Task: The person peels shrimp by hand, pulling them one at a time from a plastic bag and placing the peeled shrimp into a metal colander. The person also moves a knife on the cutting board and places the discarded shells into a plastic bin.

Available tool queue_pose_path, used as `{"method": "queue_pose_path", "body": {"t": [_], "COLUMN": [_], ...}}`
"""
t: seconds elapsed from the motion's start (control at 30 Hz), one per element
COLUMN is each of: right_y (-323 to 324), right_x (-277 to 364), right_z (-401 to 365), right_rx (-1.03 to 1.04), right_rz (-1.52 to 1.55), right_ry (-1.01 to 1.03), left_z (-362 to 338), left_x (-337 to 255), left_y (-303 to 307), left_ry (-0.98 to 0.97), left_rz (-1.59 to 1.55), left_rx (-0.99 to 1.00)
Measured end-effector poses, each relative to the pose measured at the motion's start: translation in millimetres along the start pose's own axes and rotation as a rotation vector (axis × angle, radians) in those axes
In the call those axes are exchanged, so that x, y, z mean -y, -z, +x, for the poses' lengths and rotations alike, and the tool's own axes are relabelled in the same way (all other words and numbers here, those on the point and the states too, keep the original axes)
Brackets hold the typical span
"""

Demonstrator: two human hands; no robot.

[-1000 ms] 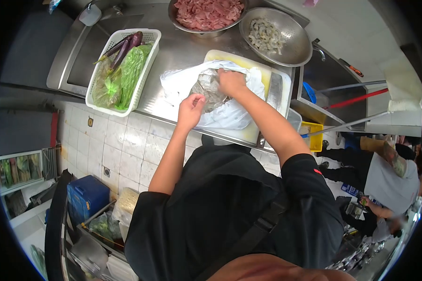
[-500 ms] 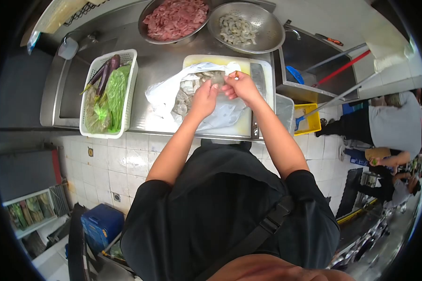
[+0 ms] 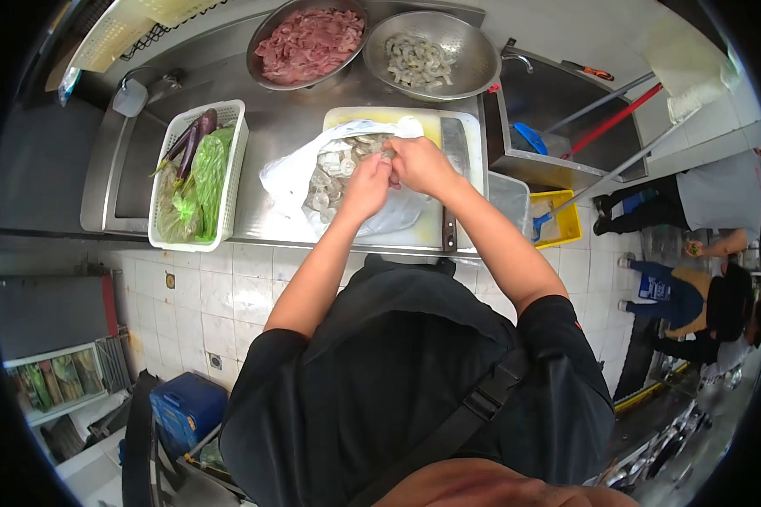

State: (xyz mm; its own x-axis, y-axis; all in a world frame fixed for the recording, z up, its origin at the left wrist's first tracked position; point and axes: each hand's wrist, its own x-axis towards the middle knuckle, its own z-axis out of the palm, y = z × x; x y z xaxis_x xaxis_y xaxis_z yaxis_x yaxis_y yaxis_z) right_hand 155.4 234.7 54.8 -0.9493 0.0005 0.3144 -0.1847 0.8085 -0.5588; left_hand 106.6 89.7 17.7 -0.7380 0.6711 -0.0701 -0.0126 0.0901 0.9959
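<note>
My left hand [image 3: 369, 183] and my right hand [image 3: 425, 166] meet over an open white plastic bag [image 3: 286, 180]. Between their fingertips is a grey raw shrimp, mostly covered by the fingers; both hands are closed on it. More grey shrimp [image 3: 323, 188] in their shells lie in the bag, just left of my hands. Under the bag is a pale cutting board [image 3: 338, 116]. A cleaver [image 3: 455, 148] lies along its right side, the dark handle toward me. Behind the board, a steel colander [image 3: 480, 63] holds shrimp [image 3: 420, 61] that look peeled.
A steel bowl of sliced raw meat [image 3: 309, 46] stands beside the colander. At left is a white basket [image 3: 238, 160] with eggplants [image 3: 193, 145] and bagged greens. A sink [image 3: 558, 101] with long poles and a yellow bin [image 3: 569, 224] are at right. Other people [image 3: 710, 203] stand farther right.
My hands have drawn closer together, the right one moving left against the left one. The shrimp between them is now more hidden. The whole view has shifted slightly; people at right have moved.
</note>
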Motion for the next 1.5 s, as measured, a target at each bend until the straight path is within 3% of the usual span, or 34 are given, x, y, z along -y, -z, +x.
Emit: {"method": "queue_pose_path", "body": {"t": [0.07,0.17,0.4,0.47,0.6,0.7,0.77,0.87,0.93,1.0,1.13,1.2,1.33,1.4,1.43,1.5], "right_y": [8,18,21,19,21,13,9,26,28,30,35,53,42,43,46,56], "right_x": [8,14,-12,-26,-45,-51,-49,-11,-17,-21,-16,2,-22,-35,-43,-63], "right_z": [2,4,2,1,0,-2,-9,-17,-18,-20,-21,-23,-28,-34,-38,-54], "right_rx": [0.049,0.167,0.118,0.149,0.191,0.148,0.103,-0.016,-0.024,-0.072,-0.226,-0.081,-0.001,-0.153,-0.160,-0.346], "right_rz": [0.198,0.293,0.324,0.786,0.999,0.862,0.700,0.522,0.460,0.191,0.198,0.498,0.658,0.343,0.339,-0.041], "right_ry": [-0.133,-0.176,-0.112,-0.322,-0.391,-0.407,-0.187,-0.111,-0.132,-0.086,-0.020,-0.238,-0.307,-0.203,-0.208,-0.132], "left_z": [-4,-10,-13,-13,-13,-5,-7,8,10,4,3,1,4,5,6,8], "left_x": [-6,-12,-23,-22,-27,-19,-25,3,-5,-16,-19,-25,-26,-30,-34,-40], "left_y": [3,5,1,0,0,-8,-12,-12,-18,-26,-39,-44,-50,-56,-59,-66], "left_ry": [-0.016,-0.049,-0.168,-0.201,-0.266,-0.229,-0.189,-0.155,-0.164,-0.197,-0.150,-0.093,-0.051,0.026,0.027,-0.022], "left_rz": [0.055,0.122,0.079,0.046,0.070,-0.085,-0.104,-0.212,-0.299,-0.347,-0.509,-0.731,-0.774,-0.683,-0.682,-0.607], "left_rx": [-0.025,-0.028,0.052,0.074,0.094,0.048,0.022,-0.029,-0.047,-0.066,-0.043,0.039,0.081,0.079,0.089,0.131]}}
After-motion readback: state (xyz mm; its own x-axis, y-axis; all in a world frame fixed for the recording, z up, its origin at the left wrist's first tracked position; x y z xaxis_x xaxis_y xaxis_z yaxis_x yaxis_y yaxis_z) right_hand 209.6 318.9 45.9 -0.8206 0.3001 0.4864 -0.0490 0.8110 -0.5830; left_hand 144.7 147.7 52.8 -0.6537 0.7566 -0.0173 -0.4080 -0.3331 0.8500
